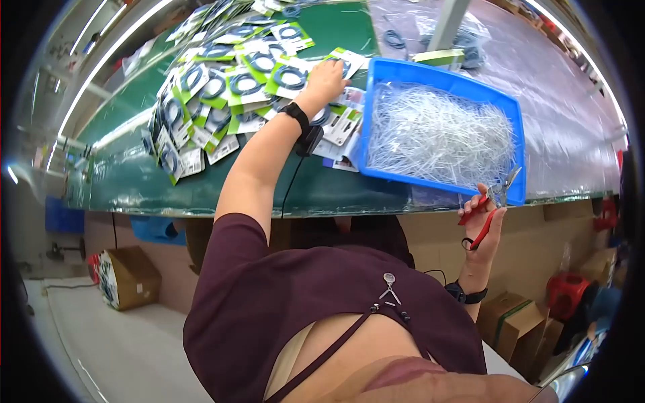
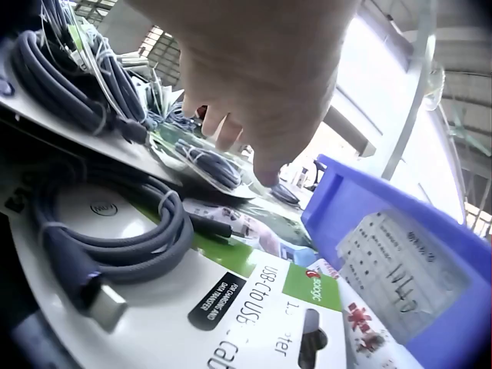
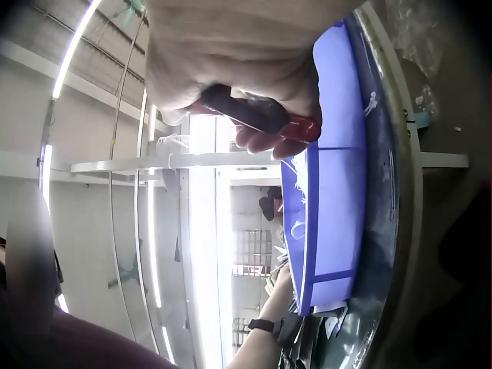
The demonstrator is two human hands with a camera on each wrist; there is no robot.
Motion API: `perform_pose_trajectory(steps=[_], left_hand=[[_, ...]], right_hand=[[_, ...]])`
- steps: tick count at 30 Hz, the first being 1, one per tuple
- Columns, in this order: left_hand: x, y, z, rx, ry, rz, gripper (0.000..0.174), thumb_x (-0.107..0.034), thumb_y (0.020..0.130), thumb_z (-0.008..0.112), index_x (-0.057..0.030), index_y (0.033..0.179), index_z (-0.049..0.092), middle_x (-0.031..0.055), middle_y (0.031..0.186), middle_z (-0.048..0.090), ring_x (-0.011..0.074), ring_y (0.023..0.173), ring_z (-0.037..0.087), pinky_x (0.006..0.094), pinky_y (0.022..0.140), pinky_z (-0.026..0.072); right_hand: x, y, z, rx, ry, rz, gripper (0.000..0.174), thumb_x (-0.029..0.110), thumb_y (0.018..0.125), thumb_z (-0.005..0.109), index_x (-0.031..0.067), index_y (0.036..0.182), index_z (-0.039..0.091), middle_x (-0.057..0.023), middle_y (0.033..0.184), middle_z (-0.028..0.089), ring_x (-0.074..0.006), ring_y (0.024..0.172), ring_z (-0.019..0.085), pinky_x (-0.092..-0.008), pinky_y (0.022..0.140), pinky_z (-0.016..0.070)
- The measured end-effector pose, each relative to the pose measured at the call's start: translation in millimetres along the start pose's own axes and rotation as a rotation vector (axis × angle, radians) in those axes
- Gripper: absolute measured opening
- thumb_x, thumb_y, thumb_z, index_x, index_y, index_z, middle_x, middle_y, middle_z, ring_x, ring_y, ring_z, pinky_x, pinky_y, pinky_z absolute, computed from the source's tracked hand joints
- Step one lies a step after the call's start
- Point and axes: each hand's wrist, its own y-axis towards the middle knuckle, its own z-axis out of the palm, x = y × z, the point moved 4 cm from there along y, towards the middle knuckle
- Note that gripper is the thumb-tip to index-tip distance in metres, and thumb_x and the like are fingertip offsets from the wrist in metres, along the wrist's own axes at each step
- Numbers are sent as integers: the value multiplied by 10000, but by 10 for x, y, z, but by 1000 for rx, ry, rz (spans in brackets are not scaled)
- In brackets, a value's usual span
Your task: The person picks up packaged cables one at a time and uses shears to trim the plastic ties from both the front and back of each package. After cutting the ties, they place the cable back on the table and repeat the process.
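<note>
My left hand [image 1: 326,82] reaches over the pile, its bent fingers right at a carded cable [image 1: 349,60] beside the bin. Whether they pinch that card I cannot tell; the left wrist view shows the fingers pointing down, partly hidden by the palm. Close under that wrist is a coiled grey USB cable [image 2: 115,231] on a white and green card [image 2: 269,307]. My right hand [image 1: 485,225] grips red-handled pliers [image 1: 496,196], metal head upward, at the bin's near right corner. In the right wrist view, fingers curl around the pliers' handle [image 3: 300,127].
A blue bin [image 1: 440,183] full of thin white plastic strips [image 1: 437,134] stands between the hands. Many carded cables [image 1: 242,84] are heaped on the green table [image 1: 121,191] at left. Behind the bin are a metal post [image 1: 449,27] and a bag of cables [image 1: 470,43].
</note>
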Motion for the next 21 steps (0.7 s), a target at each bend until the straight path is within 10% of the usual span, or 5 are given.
perform_pose_trajectory(steps=[10,14,16,21], left_hand=[[405,155,461,115,329,-53,295,-216,909,575,-45,1145,527,134,1091,631,348,943,623,469,822,508],[301,115,-446,-142,-142,-164,271,-175,969,491,-22,1191,515,142,1120,622,324,952,638,433,857,528],[-138,-204,-739,-152,-1549,-524,333,-175,1019,394,5,1289,470,146,1187,594,293,1046,622,422,924,516],[-1049,-739,-949,44,-2004,-363,424,-166,1042,335,-22,1441,327,144,1381,469,280,1242,512,460,1018,456]], right_hand=[[-18,-1,-222,-41,4,12,676,551,983,385,-9,1360,419,-31,939,508,-133,861,500,-298,796,430],[17,120,35,33,-259,-52,575,446,997,453,-3,1355,435,-26,947,508,-131,839,499,-281,775,430],[-24,213,179,74,-694,-115,535,370,966,538,7,1349,449,-37,941,505,-141,826,502,-291,761,434],[-4,469,748,36,-1318,-538,551,297,851,694,30,1290,496,-89,920,524,-224,818,526,-349,750,449]])
